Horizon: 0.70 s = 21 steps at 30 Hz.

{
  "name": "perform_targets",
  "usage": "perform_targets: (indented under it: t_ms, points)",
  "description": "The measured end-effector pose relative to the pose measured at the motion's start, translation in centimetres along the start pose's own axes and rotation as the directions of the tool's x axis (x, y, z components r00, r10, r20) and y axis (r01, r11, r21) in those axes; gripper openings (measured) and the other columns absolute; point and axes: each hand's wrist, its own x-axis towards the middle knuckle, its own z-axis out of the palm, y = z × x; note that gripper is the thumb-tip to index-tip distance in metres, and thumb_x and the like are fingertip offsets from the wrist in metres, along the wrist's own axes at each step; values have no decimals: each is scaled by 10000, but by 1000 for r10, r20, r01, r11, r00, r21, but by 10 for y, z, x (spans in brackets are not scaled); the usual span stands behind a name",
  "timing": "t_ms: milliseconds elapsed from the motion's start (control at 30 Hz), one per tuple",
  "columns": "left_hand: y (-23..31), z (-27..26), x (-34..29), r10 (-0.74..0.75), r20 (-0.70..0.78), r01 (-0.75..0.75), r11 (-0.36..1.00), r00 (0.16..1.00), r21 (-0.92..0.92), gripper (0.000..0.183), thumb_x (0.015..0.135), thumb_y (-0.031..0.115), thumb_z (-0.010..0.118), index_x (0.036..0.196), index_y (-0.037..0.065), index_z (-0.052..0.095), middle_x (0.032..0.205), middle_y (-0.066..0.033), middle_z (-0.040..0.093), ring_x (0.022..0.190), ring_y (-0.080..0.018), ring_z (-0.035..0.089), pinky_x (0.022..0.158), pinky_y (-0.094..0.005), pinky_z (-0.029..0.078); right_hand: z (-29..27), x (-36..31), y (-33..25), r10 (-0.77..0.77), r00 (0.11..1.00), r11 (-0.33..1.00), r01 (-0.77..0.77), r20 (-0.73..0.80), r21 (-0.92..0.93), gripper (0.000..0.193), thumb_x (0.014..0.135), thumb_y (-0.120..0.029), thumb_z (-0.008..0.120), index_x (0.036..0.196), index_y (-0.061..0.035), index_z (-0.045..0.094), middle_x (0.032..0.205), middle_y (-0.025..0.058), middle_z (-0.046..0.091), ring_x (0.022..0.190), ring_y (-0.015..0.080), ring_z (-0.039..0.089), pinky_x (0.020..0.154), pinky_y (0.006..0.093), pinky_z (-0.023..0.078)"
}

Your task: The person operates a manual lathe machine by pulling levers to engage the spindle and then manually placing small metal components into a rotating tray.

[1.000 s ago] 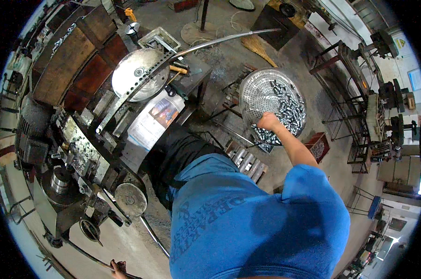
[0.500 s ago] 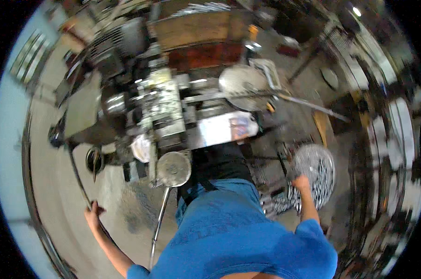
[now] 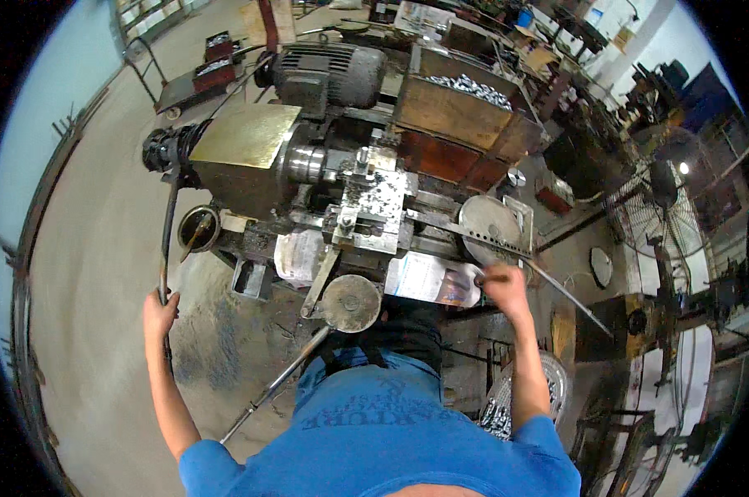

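My left hand (image 3: 161, 315) is wrapped round a long dark lever rod (image 3: 169, 240), which runs up to the left end of a lathe-like machine (image 3: 250, 174). My right hand (image 3: 504, 290) is closed just beyond the right end of a printed sheet (image 3: 428, 280). Something small and dark shows at its fingertips, too unclear to name. Left of that hand is the machine's slide (image 3: 370, 203), covered with metal chips. Close by it stand a round metal disc (image 3: 488, 228) and a flat perforated bar (image 3: 440, 222).
Below my right forearm sits a basket (image 3: 561, 381) of small shiny metal parts. A wooden box (image 3: 453, 112) of similar parts stands behind the machine. A round-topped lever (image 3: 351, 303) with a long metal rod (image 3: 275, 385) juts toward me. A fan (image 3: 656, 199) stands at right.
My right hand has come away from the basket of metal parts, up and leftward to the printed sheet. My left hand keeps its grip on the lever rod. The view has turned.
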Motion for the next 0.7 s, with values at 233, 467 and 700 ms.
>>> perform_targets:
  t_ms: [233,467,700]
  points:
    - [28,-25,-48,25,4,-25,967,1000,254,485,689,233,660,1084,-18,534,803,-237,597,804,-384,585,694,-420,456,99,178,-187,-605,769,756,636,208,-152,222,523,-140,596,706,-31,658,909,138,603,889,304,551,804,353,451]
    - [-13,-16,-93,-107,-151,140,964,983,224,522,711,220,659,1134,-44,506,762,-232,601,774,-384,593,680,-433,461,160,219,-191,-510,759,652,648,405,-394,253,558,-153,602,725,31,652,891,218,569,899,343,526,821,366,455]
    - [-21,-9,-87,-44,-253,133,928,967,347,361,715,205,646,979,-29,571,743,-252,588,752,-398,584,666,-446,459,170,219,-208,-328,870,884,420,368,-205,321,564,-165,626,785,67,632,969,287,538,907,388,543,822,395,462]
